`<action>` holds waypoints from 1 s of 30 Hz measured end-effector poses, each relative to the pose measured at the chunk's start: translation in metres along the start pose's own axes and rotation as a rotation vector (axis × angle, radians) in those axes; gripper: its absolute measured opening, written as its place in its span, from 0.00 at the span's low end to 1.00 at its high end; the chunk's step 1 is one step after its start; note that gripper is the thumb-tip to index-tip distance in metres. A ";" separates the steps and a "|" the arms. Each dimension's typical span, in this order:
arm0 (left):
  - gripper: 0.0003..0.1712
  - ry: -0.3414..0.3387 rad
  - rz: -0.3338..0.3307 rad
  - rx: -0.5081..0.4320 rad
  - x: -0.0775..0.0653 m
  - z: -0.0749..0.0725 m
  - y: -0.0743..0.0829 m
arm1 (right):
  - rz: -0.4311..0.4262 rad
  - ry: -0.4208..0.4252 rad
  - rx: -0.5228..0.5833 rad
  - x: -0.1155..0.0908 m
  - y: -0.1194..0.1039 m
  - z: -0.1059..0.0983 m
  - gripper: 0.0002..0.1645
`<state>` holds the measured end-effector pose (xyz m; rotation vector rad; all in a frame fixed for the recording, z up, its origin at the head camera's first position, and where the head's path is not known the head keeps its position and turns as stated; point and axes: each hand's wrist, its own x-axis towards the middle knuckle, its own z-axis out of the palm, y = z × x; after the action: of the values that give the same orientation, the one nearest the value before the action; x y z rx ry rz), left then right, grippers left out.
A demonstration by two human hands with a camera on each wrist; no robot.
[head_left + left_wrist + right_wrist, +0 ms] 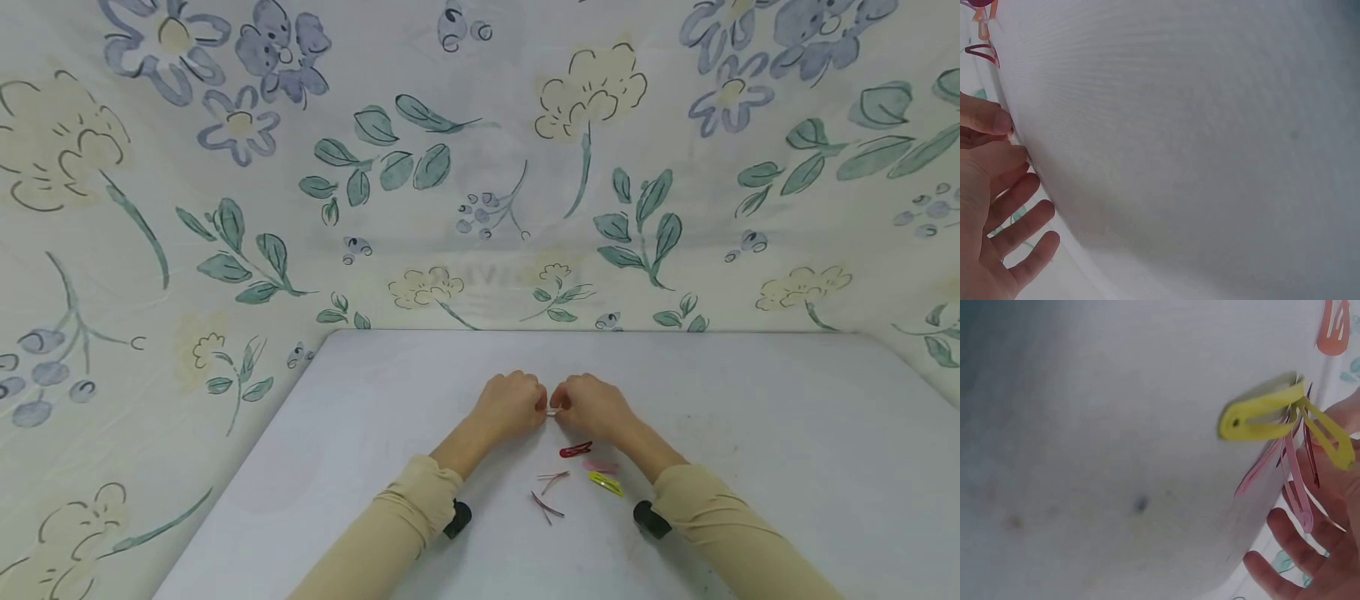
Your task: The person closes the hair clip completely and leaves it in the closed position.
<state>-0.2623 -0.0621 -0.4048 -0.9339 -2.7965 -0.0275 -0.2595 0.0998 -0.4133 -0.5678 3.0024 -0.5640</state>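
Observation:
In the head view my left hand (513, 404) and right hand (597, 408) meet over the table, fingertips almost touching. Between them they pinch a small, thin white piece (552, 412), mostly covered by the fingers; its kind is unclear. Below the hands lie several snap hair clips: a red hair clip (576, 450), a pink hair clip (601, 467), a yellow hair clip (606, 482), and two thin, brownish-orange ones, the upper (555, 479) and the lower (547, 505). From the right wrist, the yellow clip looks sprung apart, beside the right hand (1329, 525).
The white table (787, 433) reaches back to a flower-patterned cloth (510, 150), which also hangs along the left side. Black wrist devices sit under both cuffs, one left (457, 519) and one right (652, 519).

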 end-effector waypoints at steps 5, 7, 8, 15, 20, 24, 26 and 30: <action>0.05 -0.015 -0.013 -0.010 0.000 0.003 0.000 | 0.003 0.001 -0.012 0.000 0.000 0.000 0.08; 0.05 -0.011 -0.013 -0.010 0.000 0.004 -0.001 | 0.005 -0.001 -0.012 0.000 0.000 0.001 0.09; 0.05 -0.011 -0.013 -0.011 0.000 0.004 -0.001 | 0.004 -0.003 -0.011 0.000 0.000 0.001 0.09; 0.04 0.007 -0.013 -0.019 -0.003 0.002 -0.002 | -0.010 -0.013 0.010 0.000 0.000 -0.001 0.10; 0.04 0.008 -0.019 -0.025 -0.004 0.002 -0.002 | 0.007 -0.033 0.030 0.000 -0.001 -0.001 0.10; 0.04 0.022 -0.014 -0.027 -0.006 0.002 -0.002 | 0.009 -0.042 0.052 -0.003 0.000 -0.002 0.10; 0.04 0.032 -0.009 -0.031 -0.007 0.002 -0.002 | 0.003 -0.037 0.059 -0.005 0.001 -0.002 0.10; 0.04 0.019 -0.014 -0.054 -0.007 0.001 -0.001 | -0.011 -0.023 0.081 -0.009 0.004 -0.004 0.10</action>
<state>-0.2574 -0.0667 -0.4075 -0.9214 -2.7977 -0.1145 -0.2531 0.1076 -0.4114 -0.5815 2.9406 -0.6720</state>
